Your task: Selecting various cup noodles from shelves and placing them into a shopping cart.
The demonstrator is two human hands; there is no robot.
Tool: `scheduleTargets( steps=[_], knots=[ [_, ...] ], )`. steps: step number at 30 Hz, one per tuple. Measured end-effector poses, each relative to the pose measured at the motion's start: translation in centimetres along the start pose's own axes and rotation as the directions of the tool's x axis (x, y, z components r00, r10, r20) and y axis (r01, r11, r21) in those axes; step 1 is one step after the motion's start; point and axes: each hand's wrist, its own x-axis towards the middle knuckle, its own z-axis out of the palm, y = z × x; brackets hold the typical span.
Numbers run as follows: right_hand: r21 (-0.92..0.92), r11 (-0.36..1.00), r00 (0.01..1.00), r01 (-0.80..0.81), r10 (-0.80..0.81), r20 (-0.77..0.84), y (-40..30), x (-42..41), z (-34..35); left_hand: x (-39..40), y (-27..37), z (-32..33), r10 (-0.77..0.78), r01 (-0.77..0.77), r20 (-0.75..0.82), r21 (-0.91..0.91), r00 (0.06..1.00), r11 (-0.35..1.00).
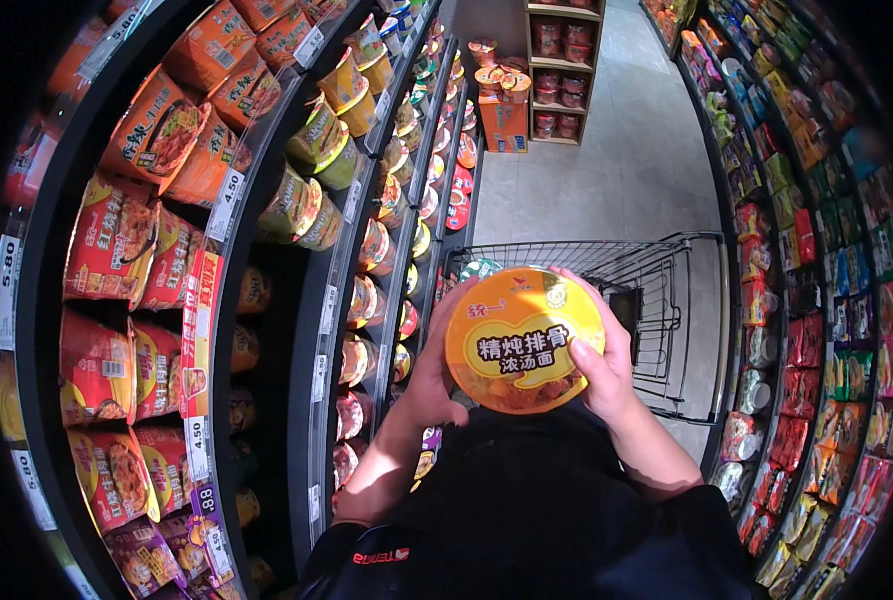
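Between my two hands is a yellow instant noodle cup (525,315), its round printed lid facing up at me. My left hand (433,375) holds the cup's left side, with the thumb low beside the rim. On the other side, my right hand (605,364) wraps the cup, its thumb resting on the lid's edge. The cup is in front of my chest and hides part of a wire shopping cart (679,315) beyond it. A green-lidded cup (481,268) shows inside the cart near its far left corner.
Shelves of noodle cups (375,247) with price tags run close along my left. Packaged noodles fill the right-hand shelves (799,300). Ahead, a wooden display rack (564,67) and an orange carton (503,124) topped with cups stand on the grey tiled floor (634,150).
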Motion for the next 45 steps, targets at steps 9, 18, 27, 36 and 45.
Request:
scheduleTargets(
  steps=[9, 18, 27, 36, 45],
  knots=[
    [-0.097, 0.992, 0.997, -0.081, 0.081, 0.001, 0.3, -0.3, 0.0, 1.8, 1.6, 1.0, -0.332, 0.357, -0.140, 0.246, 0.933, 0.901],
    [0.181, 0.980, 0.985, -0.085, 0.055, 0.164, 0.8, -0.8, -0.1, -0.1, -1.7, 0.5, -0.181, 0.114, -0.098, -0.479, 0.979, 0.871],
    [0.192, 0.973, 0.989, -0.124, 0.107, 0.098, 1.8, -1.9, 0.2, 1.7, -0.6, 2.9, -0.375, 0.215, -0.163, -0.588, 0.913, 0.779],
    [0.157, 0.977, 0.988, -0.146, 0.137, 0.068, 1.4, -2.1, 0.3, 1.8, -1.8, 3.2, -0.292, 0.113, -0.096, -0.774, 0.951, 0.623],
    [-0.159, 0.976, 0.987, -0.149, 0.158, 0.041, -0.7, -0.7, -1.5, 0.5, -5.1, 0.9, -0.306, 0.149, -0.107, -0.694, 0.946, 0.704]
  ],
)
